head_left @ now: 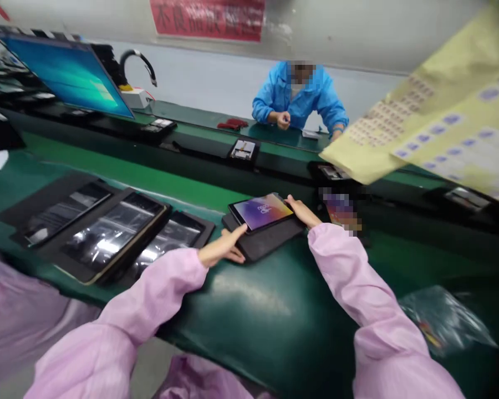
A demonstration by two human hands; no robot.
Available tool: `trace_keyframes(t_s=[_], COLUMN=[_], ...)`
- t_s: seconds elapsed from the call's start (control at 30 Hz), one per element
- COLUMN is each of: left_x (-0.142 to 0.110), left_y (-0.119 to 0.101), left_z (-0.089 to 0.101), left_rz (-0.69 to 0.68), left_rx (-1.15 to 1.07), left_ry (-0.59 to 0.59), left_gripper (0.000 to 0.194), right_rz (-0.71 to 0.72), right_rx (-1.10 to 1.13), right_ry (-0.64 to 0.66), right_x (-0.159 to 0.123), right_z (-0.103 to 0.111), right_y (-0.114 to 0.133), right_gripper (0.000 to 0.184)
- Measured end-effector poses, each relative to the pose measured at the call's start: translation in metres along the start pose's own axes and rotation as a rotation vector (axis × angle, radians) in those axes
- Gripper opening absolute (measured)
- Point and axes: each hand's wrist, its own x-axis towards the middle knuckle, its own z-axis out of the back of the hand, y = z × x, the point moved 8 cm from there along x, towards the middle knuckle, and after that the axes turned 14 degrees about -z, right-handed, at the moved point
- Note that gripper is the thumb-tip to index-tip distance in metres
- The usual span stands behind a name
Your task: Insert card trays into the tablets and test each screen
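Observation:
A tablet [263,211] with a lit purple and orange screen lies over a black pad [270,238] on the green bench, set slightly askew to it. My left hand [227,247] is at its near left corner, thumb on the tablet's edge and the other fingers lower, beside the pad. At the opposite end, my right hand [303,211] has its fingertips on the tablet's right edge. Between them the two hands hold the tablet. The undersides of both hands are hidden.
Several dark tablets on black pads [112,233] lie to the left. Beyond runs a line with opened devices [244,149]; a person in blue [301,100] sits across it. A yellow sheet [432,116] hangs at upper right, a clear plastic bag [449,318] lies lower right, and a monitor [66,72] stands upper left.

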Motion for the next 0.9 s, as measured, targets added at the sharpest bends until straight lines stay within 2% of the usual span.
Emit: trace_keyframes(t_s=[0.07, 0.17, 0.23, 0.3, 0.37, 0.4, 0.43, 0.53, 0.57, 0.63, 0.73, 0.83, 0.9], left_x=[-0.075, -0.17, -0.211, -0.233, -0.237, -0.228, -0.214, -0.171, -0.163, -0.154, -0.149, -0.152, -0.151], left_y=[0.044, 0.098, 0.125, 0.137, 0.136, 0.132, 0.127, 0.103, 0.102, 0.111, 0.121, 0.116, 0.103], left_z=[-0.048, -0.096, -0.113, -0.118, -0.11, -0.099, -0.083, -0.025, -0.016, -0.016, -0.026, -0.026, -0.027], left_rz=[0.173, 0.356, 0.442, 0.453, 0.383, 0.313, 0.224, -0.011, -0.031, -0.001, -0.002, 0.003, -0.031], left_rx=[-0.121, -0.314, -0.366, -0.308, -0.147, -0.03, 0.108, 0.497, 0.554, 0.528, 0.391, 0.238, 0.012], left_ry=[0.252, 0.466, 0.545, 0.674, 0.796, 0.768, 0.661, 0.135, 0.049, 0.034, 0.051, -0.012, -0.073], left_gripper=[0.095, 0.076, 0.067, 0.059, 0.052, 0.052, 0.055, 0.058, 0.059, 0.062, 0.06, 0.052, 0.048], right_rz=[0.0, 0.035, 0.05, 0.053, 0.041, 0.029, 0.014, -0.024, -0.028, -0.012, 0.033, 0.039, 0.015], right_rx=[0.033, 0.071, 0.094, 0.127, 0.166, 0.183, 0.194, 0.192, 0.184, 0.164, 0.129, 0.106, 0.113], right_ry=[0.086, 0.21, 0.258, 0.258, 0.196, 0.144, 0.085, -0.08, -0.114, -0.145, -0.105, -0.046, -0.036], right_x=[-0.046, -0.105, -0.135, -0.158, -0.181, -0.193, -0.205, -0.237, -0.242, -0.24, -0.214, -0.19, -0.186], right_z=[0.0, -0.02, -0.035, -0.043, -0.037, -0.029, -0.02, 0.003, 0.006, 0.004, -0.015, -0.038, -0.046], right_y=[-0.027, -0.05, -0.058, -0.065, -0.075, -0.082, -0.09, -0.11, -0.112, -0.107, -0.082, -0.057, -0.049], right_gripper=[0.067, 0.073, 0.072, 0.073, 0.076, 0.077, 0.078, 0.082, 0.082, 0.079, 0.066, 0.055, 0.053])
